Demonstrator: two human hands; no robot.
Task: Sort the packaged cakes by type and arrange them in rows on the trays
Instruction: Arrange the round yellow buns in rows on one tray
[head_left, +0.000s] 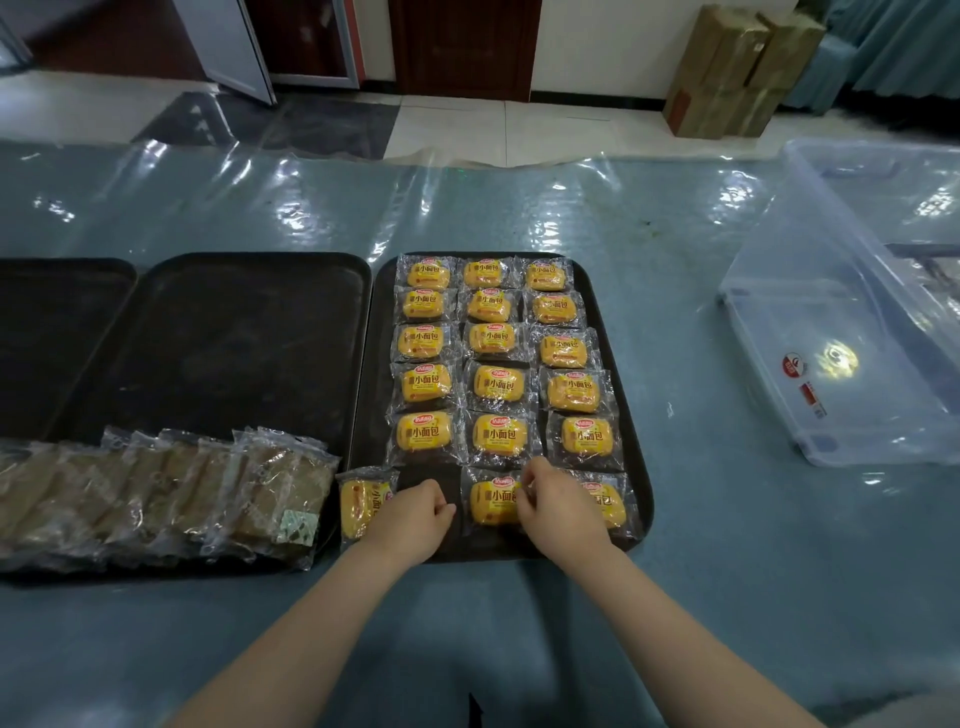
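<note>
Right hand (558, 506): fingers pinch the middle yellow cake (493, 501) of the right tray's (641, 457) nearest row. Left hand (415, 512): fingers curled, apparently on a turned yellow cake (358, 501) at the tray's 7 o'clock corner. Five rows complete; sixth lacks one. Brown cakes (156, 493) line the middle tray (234, 338), mostly bare. Blue plastic-covered counter (675, 597); clear bin (841, 338) at 2 o'clock; tiled floor (452, 130) beyond.
</note>
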